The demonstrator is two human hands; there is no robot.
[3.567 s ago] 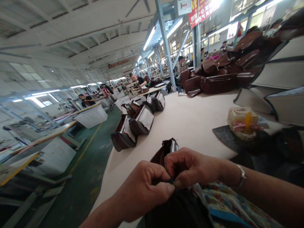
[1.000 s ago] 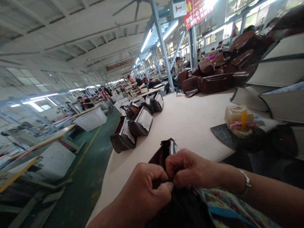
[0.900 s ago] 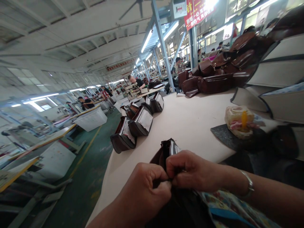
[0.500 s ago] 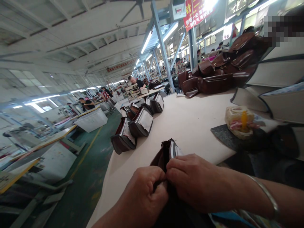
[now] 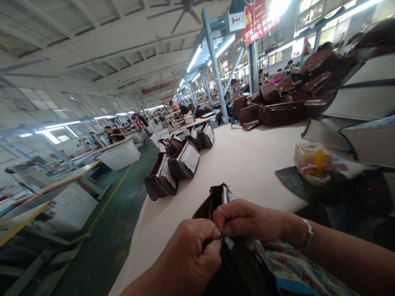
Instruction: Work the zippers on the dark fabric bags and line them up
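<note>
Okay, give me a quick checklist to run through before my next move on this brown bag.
1. Grip: left hand and right hand both pinch the top edge of the brown leather bag: ok.
2. Silver lining at the opening lying straight: cannot tell, fingers hide most of it.
3. Row of brown bags on the cream table apart from the hands: ok.
4. Bracelet on the right wrist, off the bag: ok.
5. Bag's lower part, against the floral cloth: cannot tell, its underside is hidden.

This was a large bag-making factory hall. Long rows of workbenches ran beneath blue steel columns [image 5: 213, 61] and strip lights [image 5: 224, 46], with workers [image 5: 115, 133] along them and brown leather handbags [image 5: 279, 114] heaped on a cream table [image 5: 247, 172].
</note>
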